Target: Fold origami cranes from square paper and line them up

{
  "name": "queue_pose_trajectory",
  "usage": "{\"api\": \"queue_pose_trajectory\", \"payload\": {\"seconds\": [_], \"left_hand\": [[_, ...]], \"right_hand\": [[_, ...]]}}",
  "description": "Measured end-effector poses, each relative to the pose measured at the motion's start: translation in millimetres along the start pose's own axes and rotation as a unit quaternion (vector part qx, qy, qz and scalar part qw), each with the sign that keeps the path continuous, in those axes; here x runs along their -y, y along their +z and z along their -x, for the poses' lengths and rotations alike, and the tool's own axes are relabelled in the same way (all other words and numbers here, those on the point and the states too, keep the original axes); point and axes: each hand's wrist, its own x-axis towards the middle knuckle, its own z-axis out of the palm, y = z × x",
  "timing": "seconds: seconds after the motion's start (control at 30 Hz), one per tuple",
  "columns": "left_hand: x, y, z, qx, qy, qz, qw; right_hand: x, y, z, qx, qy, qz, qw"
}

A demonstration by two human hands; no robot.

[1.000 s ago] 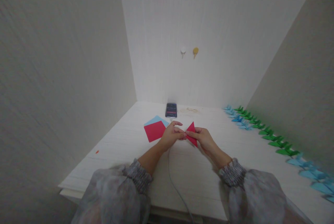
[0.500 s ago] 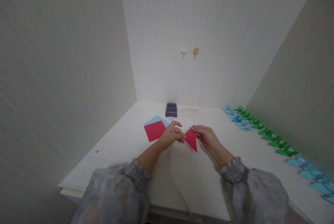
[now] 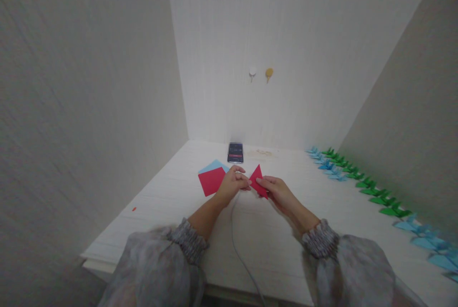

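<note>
A red sheet of origami paper (image 3: 257,181), folded into a triangle, is held up between both hands over the table. My left hand (image 3: 233,184) pinches its left corner between thumb and forefinger, the other fingers loosely bent. On the right side my right hand (image 3: 275,187) grips the paper near its long edge, thumb lying across the front; the fingers behind are partly hidden. Beside my left hand lies a flat red paper sheet (image 3: 211,181), overlapping a light blue sheet (image 3: 216,164) that shows only along its far edge.
A phone (image 3: 235,153) stands near the back wall, with a cable (image 3: 234,240) running toward the table's front edge. Rows of green paper cranes (image 3: 368,185) and blue paper cranes (image 3: 425,240) line the right side. An orange scrap (image 3: 134,209) lies left. Two hooks (image 3: 269,73) hang on the wall.
My right hand has shifted from the triangle's top corner down to its right edge, thumb now across the front. The triangle has turned and moved slightly left. My left hand keeps its pinch.
</note>
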Motion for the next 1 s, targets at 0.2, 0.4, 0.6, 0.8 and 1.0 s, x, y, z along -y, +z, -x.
{"api": "queue_pose_trajectory", "payload": {"seconds": [0.2,0.4,0.6,0.8,1.0], "left_hand": [[1,5.1,-2,-0.013,-0.002,-0.035,0.999],[-1,10.5,-2,0.011,0.002,-0.057,0.998],[-4,10.5,-2,-0.007,-0.005,-0.024,1.0],[-5,9.6,-1,0.015,-0.02,0.022,0.999],[-5,8.1,1,0.055,-0.01,0.02,0.998]], "right_hand": [[2,5,0,-0.09,-0.156,0.293,0.939],[6,10,4,-0.095,-0.235,0.393,0.884],[8,10,4,-0.034,-0.208,0.337,0.918],[7,4,3,0.01,-0.11,0.148,0.983],[10,3,4,-0.004,-0.073,0.078,0.994]]}}
